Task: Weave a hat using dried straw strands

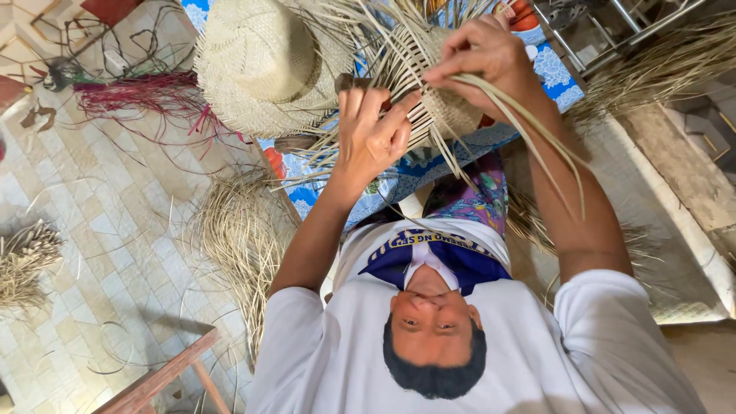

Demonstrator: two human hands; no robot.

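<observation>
Neither of my own hands shows in the head view, which appears upside down. A person in a white shirt [337,353] faces me with both arms stretched out. One of that person's hands [372,134] presses against a partly woven straw piece [437,84]. The other hand [483,57] pinches several long pale straw strips [537,134] that trail off the weave. A finished woven straw hat [261,65] lies beside the piece, on a blue patterned cloth [418,165].
Loose straw bundles lie on the tiled floor [92,199], one heap [238,230] beside the person and another [27,261] at the left. Red-dyed strands [153,96] are spread near the hat. A wooden frame [165,376] stands low left, metal bars [606,31] top right.
</observation>
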